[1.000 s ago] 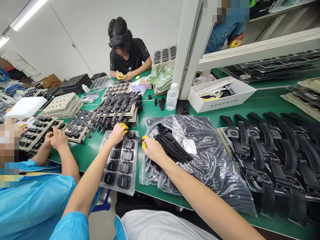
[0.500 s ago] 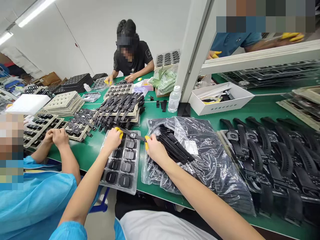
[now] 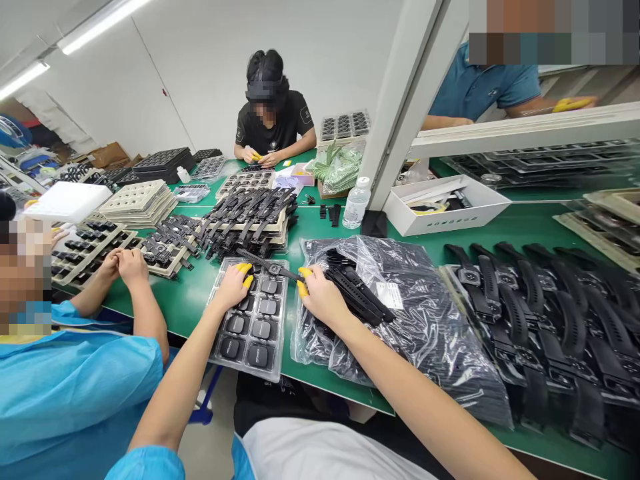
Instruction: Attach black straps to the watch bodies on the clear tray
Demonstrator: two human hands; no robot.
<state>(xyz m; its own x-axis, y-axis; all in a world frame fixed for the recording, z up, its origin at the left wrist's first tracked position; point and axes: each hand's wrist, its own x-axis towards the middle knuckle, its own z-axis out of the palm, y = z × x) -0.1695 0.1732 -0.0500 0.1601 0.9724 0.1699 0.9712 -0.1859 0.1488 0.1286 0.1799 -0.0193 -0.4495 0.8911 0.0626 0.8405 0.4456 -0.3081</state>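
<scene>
A black smartwatch (image 3: 275, 268) with its strap stretched out is held between my two hands, its back facing up. My left hand (image 3: 234, 287), yellow covers on the fingertips, pinches one end of the strap. The strap's other end is gripped by my right hand (image 3: 323, 293), also in yellow fingertip covers. Under the watch and my left hand lies a clear plastic tray (image 3: 274, 370) with square black pieces in its pockets. Right beside my right hand, loose black straps (image 3: 357, 293) stick out of a clear plastic bag (image 3: 430, 320) packed with more straps.
Strapped watches fill a tray (image 3: 525, 320) on the right. More watches (image 3: 245, 217) are piled on trays ahead. A water bottle (image 3: 357, 203) and white box (image 3: 445, 207) stand by the frame post. Co-workers sit left (image 3: 85, 393) and opposite (image 3: 273, 123); another is behind the frame.
The view has shifted a little, so the scene sits slightly further right. My hands still hold the watch over the tray. The co-worker opposite has brought both hands together.
</scene>
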